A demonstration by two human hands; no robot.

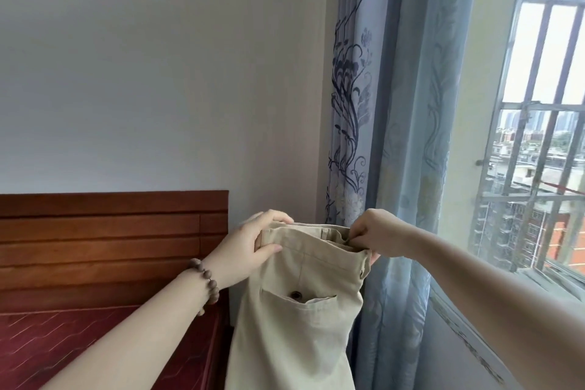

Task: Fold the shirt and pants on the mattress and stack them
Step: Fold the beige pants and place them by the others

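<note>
Beige pants point(304, 320) hang in the air in front of me, held up by the waistband, with a buttoned back pocket facing me. My left hand point(250, 247), with a bead bracelet on its wrist, grips the left end of the waistband. At the right end my right hand point(376, 236) pinches the waistband. The legs drop out of view below the frame. The mattress point(79, 345), covered in dark red, lies at the lower left. No shirt is in view.
A wooden headboard point(110, 241) stands against the white wall at left. Blue patterned curtains point(389, 104) hang right behind the pants. A barred window point(538, 136) with a sill is at right.
</note>
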